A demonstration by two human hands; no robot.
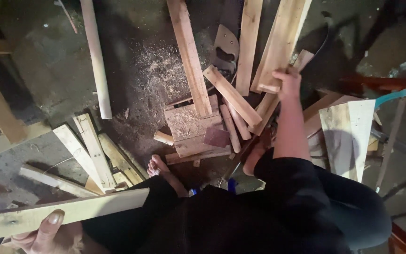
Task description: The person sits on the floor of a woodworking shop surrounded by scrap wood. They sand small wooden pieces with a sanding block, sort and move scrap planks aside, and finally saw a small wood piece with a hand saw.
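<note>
Left hand (48,233): fingers closed round a long pale plank (66,214), thumb pressed on its upper face, evidently to steady it; plank held nearly level across the lower left, above the floor. Right hand (287,82): fingers wrapped over the lower end of a light wooden board (283,40), arm extended, board slanting up and away amid the pile. Board surface pale, rough-sawn, edges square. Offcuts heaped on the concrete floor (48,66), apparently dropped loose, overlapping. Sawdust (158,66) scattered near a hand saw (224,47) lying flat between boards. Round pole (97,61) lying apart to the left. Bare foot (158,167) planted beside the heap.
</note>
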